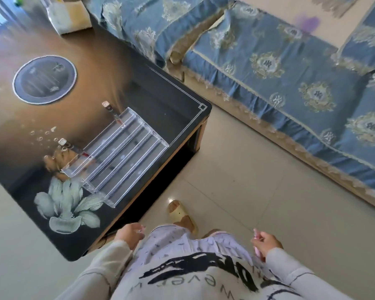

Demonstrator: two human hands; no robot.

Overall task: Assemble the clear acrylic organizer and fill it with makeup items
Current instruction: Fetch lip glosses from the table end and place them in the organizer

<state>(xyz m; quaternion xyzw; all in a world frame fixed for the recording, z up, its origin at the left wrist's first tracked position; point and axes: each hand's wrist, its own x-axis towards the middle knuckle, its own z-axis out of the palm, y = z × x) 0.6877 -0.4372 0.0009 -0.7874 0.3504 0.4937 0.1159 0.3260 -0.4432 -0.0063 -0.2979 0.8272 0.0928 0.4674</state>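
The clear acrylic organizer (121,152), a stepped rack with several long tiers, stands on the dark glass table (165,100) near its right corner. Two lip products with square white caps lean in its top tier: one at the far end (110,109), one at the near end (70,146). My right hand (266,241) hangs low beside my body over the floor, shut on a slim pink makeup tube (258,247). My left hand (129,233) is at the table's near edge with fingers loosely curled; something small may be between them, but I cannot make it out.
A round dark mat (44,80) lies further back on the table, and a cardboard box (70,15) stands at its far end. A blue patterned sofa (290,68) runs along the right. A slipper-clad foot (182,215) is on the tiled floor (258,191) by the table.
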